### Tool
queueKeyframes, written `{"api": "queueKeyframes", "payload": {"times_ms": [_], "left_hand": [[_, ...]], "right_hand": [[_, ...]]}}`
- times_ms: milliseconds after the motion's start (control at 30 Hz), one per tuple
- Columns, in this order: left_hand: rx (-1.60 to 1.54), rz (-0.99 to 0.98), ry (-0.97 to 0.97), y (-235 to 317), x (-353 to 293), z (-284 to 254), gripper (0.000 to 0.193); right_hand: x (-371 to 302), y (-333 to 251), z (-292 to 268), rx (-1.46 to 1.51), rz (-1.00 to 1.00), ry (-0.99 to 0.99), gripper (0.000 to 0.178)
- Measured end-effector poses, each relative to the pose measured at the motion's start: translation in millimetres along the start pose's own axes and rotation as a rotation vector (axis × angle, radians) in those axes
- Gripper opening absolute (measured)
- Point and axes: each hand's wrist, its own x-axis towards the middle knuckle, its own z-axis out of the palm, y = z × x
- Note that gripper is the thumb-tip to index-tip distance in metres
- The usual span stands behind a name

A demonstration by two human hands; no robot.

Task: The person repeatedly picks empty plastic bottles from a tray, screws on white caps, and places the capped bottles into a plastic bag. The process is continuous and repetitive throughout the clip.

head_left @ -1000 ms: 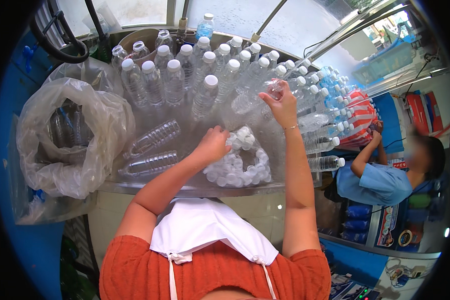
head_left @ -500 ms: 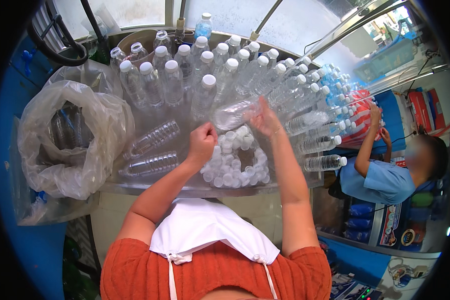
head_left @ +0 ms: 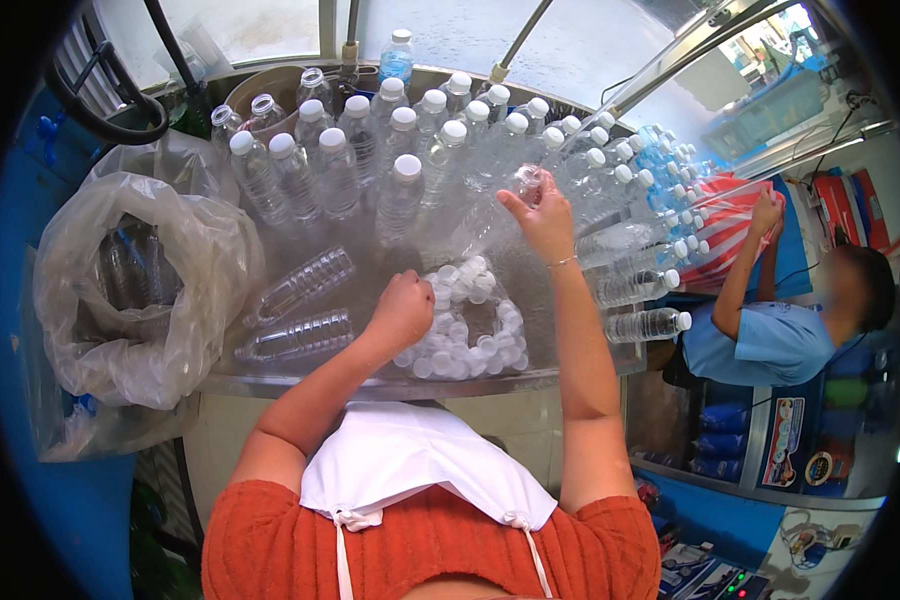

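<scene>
Bottle [head_left: 490, 215] in the head view is clear, empty plastic, tilted with its open neck up near the right hand [head_left: 542, 218], whose fingers are closed around the neck end. It hangs just above the tabletop [head_left: 370, 385], in front of the upright capped bottles [head_left: 400, 190] and just beyond the pile of caps [head_left: 465, 325]. Its ribbed body lets the shiny surface show through, and I cannot tell whether a cap sits on its mouth under the fingers. The left hand [head_left: 402, 312] is clenched into a fist at the near left edge of the white caps, touching them; what it grips inside is hidden.

The tabletop is bright metal, wet-looking, with a rounded front edge. Two more empty bottles [head_left: 295, 310] lie on their sides to the left of the fist. Rows of filled bottles with white caps stand along the back and curve round to the right, some lying down near the right edge. A large clear plastic bag [head_left: 135, 290] holding more empties slumps at the left end. Behind the rows stands a tan bucket [head_left: 270, 90], and black hoses hang by the window. At the right, lower than the tabletop, another person in a blue shirt [head_left: 760, 345] reaches toward a red-and-white striped bag [head_left: 725, 225]
</scene>
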Motion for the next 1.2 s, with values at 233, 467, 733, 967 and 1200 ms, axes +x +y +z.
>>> {"api": "queueKeyframes", "payload": {"times_ms": [233,467,733,967,1200], "left_hand": [[-0.109,0.12,0.021,23,10,4,0.011],[-0.288,0.386,-0.08,65,54,51,0.01],[-0.517,0.379,-0.145,146,155,155,0.039],[-0.344,0.327,-0.009,161,190,188,0.084],[-0.315,0.193,0.334,114,171,146,0.077]], "right_hand": [[-11,-9,28,-0.171,-0.236,0.31,0.078],[-13,16,-14,-0.419,-0.122,0.844,0.079],[-92,-16,-76,-0.445,-0.028,0.757,0.063],[-119,32,-131,-0.105,0.282,0.541,0.066],[-61,125,-86,-0.033,0.2,0.537,0.073]]}}
